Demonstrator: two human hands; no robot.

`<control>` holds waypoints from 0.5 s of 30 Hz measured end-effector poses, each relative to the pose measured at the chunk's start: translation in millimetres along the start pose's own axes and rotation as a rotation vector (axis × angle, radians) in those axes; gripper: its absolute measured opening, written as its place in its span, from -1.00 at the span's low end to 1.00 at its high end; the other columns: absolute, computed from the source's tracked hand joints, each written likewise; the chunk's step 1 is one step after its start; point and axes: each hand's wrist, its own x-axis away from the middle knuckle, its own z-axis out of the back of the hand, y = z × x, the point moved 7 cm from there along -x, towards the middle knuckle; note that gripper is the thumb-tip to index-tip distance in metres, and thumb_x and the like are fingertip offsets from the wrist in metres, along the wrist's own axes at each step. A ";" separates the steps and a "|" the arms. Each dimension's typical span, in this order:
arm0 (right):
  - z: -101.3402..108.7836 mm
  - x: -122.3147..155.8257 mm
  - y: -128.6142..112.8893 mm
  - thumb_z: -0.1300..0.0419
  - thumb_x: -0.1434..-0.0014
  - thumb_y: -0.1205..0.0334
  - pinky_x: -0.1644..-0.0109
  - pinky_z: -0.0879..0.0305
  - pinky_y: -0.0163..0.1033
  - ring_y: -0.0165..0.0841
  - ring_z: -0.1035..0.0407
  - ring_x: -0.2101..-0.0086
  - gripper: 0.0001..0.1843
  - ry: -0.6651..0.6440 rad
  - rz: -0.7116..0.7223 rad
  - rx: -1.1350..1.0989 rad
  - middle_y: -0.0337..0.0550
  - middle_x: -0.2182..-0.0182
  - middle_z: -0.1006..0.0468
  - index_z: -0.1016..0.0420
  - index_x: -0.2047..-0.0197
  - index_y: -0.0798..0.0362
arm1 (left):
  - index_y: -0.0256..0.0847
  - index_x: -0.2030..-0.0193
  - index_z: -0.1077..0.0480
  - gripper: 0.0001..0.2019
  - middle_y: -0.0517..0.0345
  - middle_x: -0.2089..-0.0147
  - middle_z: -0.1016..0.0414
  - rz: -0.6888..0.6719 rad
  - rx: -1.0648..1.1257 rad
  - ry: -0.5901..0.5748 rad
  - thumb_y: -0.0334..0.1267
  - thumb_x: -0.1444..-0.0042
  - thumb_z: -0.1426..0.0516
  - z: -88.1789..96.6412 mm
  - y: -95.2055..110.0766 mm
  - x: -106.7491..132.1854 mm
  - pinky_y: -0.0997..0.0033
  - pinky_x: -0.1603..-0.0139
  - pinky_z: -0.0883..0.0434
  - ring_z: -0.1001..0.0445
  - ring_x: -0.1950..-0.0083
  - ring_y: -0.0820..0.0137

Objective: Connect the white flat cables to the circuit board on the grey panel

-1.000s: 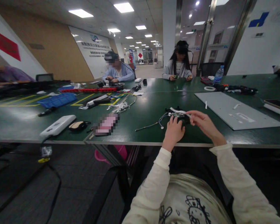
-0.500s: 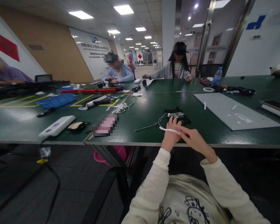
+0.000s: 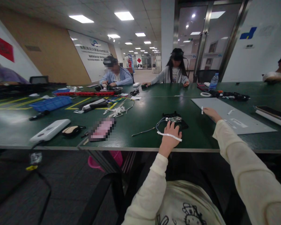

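My left hand (image 3: 170,137) rests at the table's front edge with its fingers stretched out toward a small circuit board (image 3: 174,119) on a black case (image 3: 183,123). Across the back of that hand lies a long strip of white tape (image 3: 170,135). A thin grey cable (image 3: 144,131) runs left from the board over the table. My right hand (image 3: 213,114) reaches over the grey panel (image 3: 255,124), its fingertips together at a short strip of white tape (image 3: 202,110) by the panel's left edge. Another short tape strip (image 3: 230,112) lies farther right on the panel.
To the left are a pink phone (image 3: 102,129), a mouse (image 3: 72,130), a white power bank-like block (image 3: 50,130), a blue tray (image 3: 51,103) and crumpled white strips (image 3: 117,111). A water bottle (image 3: 214,82) and tape roll (image 3: 205,94) stand behind the panel. Other people sit around the table.
My right hand has left the tape on my left hand and moved right to the short tape strip on the panel. My left hand stays by the board. The view has shifted slightly.
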 end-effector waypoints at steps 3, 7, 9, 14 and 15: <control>-24.4 2.5 2.9 -0.04 -0.20 0.07 -0.09 -0.23 0.14 -0.03 -0.37 -0.01 -0.53 -0.053 -0.055 0.079 0.13 0.02 -0.52 -0.51 -0.08 0.07 | -0.25 -0.08 -0.36 -0.69 -0.14 -0.29 -0.25 0.001 -0.008 0.014 -0.19 -0.27 -0.01 0.5 -0.8 1.0 -0.01 -0.25 -0.29 -0.04 -0.41 0.05; -44.1 4.9 2.8 0.00 -0.25 0.08 -0.14 -0.15 0.20 0.00 -0.29 -0.10 -0.51 -0.072 -0.037 0.147 0.20 -0.12 -0.40 -0.44 -0.16 0.06 | -0.25 -0.10 -0.35 -0.68 -0.14 -0.30 -0.24 -0.006 -0.009 0.018 -0.19 -0.28 -0.01 1.2 -1.1 1.8 0.00 -0.26 -0.27 -0.05 -0.41 0.06; -48.2 4.5 1.8 0.03 -0.28 0.15 -0.17 -0.16 0.07 -0.09 -0.31 -0.09 -0.54 -0.080 0.000 0.162 0.17 -0.12 -0.41 -0.45 -0.16 0.07 | -0.26 -0.10 -0.35 -0.67 -0.16 -0.30 -0.23 -0.009 -0.008 0.021 -0.19 -0.28 0.00 2.2 -0.8 1.9 0.00 -0.27 -0.27 -0.05 -0.41 0.05; -48.4 4.7 1.6 0.05 -0.28 0.25 -0.13 -0.23 -0.10 -0.16 -0.38 -0.02 -0.55 -0.087 0.047 0.171 0.19 -0.03 -0.48 -0.47 -0.12 0.20 | -0.29 -0.09 -0.35 -0.67 -0.20 -0.29 -0.24 -0.019 0.011 0.023 -0.18 -0.29 0.01 4.0 0.1 2.3 -0.02 -0.26 -0.27 -0.06 -0.41 0.02; -47.7 5.8 1.5 0.05 -0.27 0.26 -0.12 -0.24 -0.12 -0.17 -0.38 -0.02 -0.55 -0.083 0.051 0.167 0.20 -0.02 -0.49 -0.47 -0.12 0.21 | -0.29 -0.09 -0.35 -0.67 -0.20 -0.29 -0.24 -0.021 0.015 0.023 -0.18 -0.29 0.01 4.1 0.2 2.3 -0.02 -0.26 -0.27 -0.06 -0.41 0.02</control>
